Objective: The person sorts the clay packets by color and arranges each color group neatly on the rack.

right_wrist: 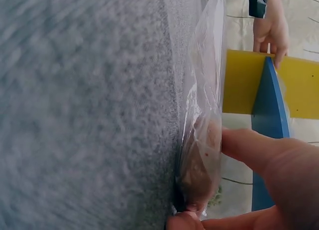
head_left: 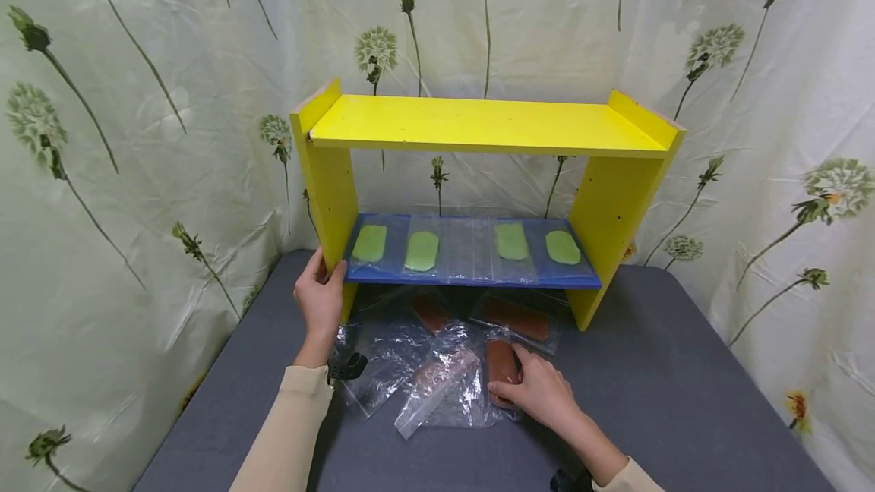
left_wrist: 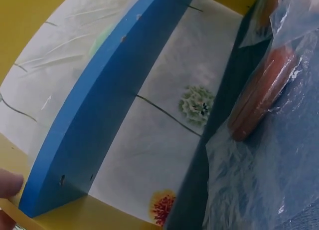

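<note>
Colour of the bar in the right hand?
Reddish brown; the bar shows best in the head view.

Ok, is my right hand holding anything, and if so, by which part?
Yes, your right hand holds a reddish-brown rounded bar in clear plastic, with the thumb across its near part and fingers at its right edge.

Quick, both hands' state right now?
Left hand: closed, holding the shelf's yellow side panel by its edge.
Right hand: closed, pinching a bagged brown bar.
</note>
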{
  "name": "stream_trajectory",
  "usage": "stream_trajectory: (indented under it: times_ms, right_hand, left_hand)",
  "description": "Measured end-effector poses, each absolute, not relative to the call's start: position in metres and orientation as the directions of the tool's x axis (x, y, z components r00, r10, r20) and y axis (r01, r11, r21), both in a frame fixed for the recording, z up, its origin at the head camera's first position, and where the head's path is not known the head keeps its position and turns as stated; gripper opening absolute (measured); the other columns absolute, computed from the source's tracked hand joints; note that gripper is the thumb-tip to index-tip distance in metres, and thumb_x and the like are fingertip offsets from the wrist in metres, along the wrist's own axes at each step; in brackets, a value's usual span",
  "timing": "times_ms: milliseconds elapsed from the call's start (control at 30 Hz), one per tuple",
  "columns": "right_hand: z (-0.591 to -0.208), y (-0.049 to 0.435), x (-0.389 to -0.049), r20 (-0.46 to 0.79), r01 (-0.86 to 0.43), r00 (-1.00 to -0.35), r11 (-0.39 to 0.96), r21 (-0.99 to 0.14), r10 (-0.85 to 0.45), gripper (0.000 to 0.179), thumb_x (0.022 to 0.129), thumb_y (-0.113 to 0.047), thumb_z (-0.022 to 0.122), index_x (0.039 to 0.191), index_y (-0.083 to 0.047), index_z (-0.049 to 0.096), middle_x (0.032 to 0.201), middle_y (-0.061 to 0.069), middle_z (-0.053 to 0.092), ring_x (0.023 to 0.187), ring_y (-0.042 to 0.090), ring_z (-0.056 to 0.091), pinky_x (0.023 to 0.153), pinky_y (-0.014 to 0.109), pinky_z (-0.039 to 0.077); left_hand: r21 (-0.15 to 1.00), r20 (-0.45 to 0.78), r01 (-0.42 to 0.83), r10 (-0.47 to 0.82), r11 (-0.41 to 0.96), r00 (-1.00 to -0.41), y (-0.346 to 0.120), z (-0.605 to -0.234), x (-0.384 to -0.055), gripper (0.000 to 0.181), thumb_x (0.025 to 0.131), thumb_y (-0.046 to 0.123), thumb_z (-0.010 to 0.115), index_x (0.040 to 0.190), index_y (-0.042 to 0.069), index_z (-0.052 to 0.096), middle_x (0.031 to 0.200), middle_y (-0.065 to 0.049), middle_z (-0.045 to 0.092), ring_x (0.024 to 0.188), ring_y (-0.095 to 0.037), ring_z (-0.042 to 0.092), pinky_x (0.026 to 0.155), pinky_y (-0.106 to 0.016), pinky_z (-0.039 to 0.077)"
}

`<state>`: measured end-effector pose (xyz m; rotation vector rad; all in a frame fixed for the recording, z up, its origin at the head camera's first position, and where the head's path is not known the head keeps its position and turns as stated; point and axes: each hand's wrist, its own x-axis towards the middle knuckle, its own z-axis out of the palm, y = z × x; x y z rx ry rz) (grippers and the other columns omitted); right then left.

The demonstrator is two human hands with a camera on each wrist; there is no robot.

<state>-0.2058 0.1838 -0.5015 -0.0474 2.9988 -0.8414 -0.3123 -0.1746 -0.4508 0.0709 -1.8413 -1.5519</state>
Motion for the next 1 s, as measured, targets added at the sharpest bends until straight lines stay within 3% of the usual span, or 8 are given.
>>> stream_trajectory:
  times_ms: [133,300,567,833,1000]
  right_hand:
    - [-0.503,0.183,-0.203,0.010,-0.050,-0.998,0.823,-0.565,-0.054,0.093,0.070,-0.047,0.089,0.143,-0.002,0.053,0.089,0.001,0.064,0.081,0.018,0.060,0.067,0.042,0.048]
    - [-0.505,0.182,-0.203,0.035,-0.072,-0.997,0.795,-0.602,-0.064,0.085,0.069,-0.037,0.092,0.138,-0.003,0.058,0.106,0.012,0.060,0.090,0.027,0.060,0.071,0.046,0.050]
    - [-0.499,0.185,-0.206,0.039,-0.103,-0.994,0.746,-0.658,-0.103,0.080,0.075,-0.023,0.091,0.143,-0.006,0.053,0.106,0.010,0.071,0.081,0.018,0.066,0.063,0.036,0.053]
    - [-0.482,0.189,-0.206,0.072,-0.151,-0.987,0.701,-0.697,-0.141,0.074,0.083,-0.008,0.083,0.148,-0.014,0.049,0.110,0.016,0.069,0.071,0.014,0.066,0.055,0.031,0.053]
    - [-0.471,0.193,-0.200,0.118,-0.192,-0.981,0.710,-0.678,-0.153,0.074,0.084,-0.008,0.082,0.149,-0.019,0.049,0.113,0.013,0.069,0.079,0.017,0.066,0.057,0.032,0.054]
  left_hand:
    - [0.898,0.438,0.350,-0.472,0.267,-0.765,-0.176,-0.454,-0.311,0.041,0.095,0.011,0.072,0.135,0.020,0.067,0.126,-0.009,0.068,0.114,-0.024,0.065,0.093,-0.043,0.053]
    - [0.903,0.428,0.344,-0.478,0.256,-0.767,-0.179,-0.455,-0.310,0.040,0.095,0.010,0.071,0.134,0.019,0.068,0.124,-0.008,0.068,0.111,-0.022,0.065,0.092,-0.043,0.054]
    - [0.898,0.436,0.337,-0.466,0.284,-0.770,-0.181,-0.452,-0.311,0.039,0.096,0.013,0.071,0.134,0.019,0.067,0.124,-0.008,0.069,0.110,-0.022,0.066,0.093,-0.046,0.053]
    - [0.904,0.426,0.344,-0.462,0.254,-0.778,-0.179,-0.448,-0.312,0.042,0.096,0.014,0.071,0.137,0.022,0.065,0.128,-0.006,0.067,0.114,-0.020,0.064,0.096,-0.045,0.052]
    - [0.903,0.425,0.338,-0.451,0.263,-0.784,-0.177,-0.450,-0.312,0.042,0.096,0.015,0.070,0.138,0.021,0.065,0.128,-0.007,0.067,0.114,-0.021,0.064,0.096,-0.044,0.052]
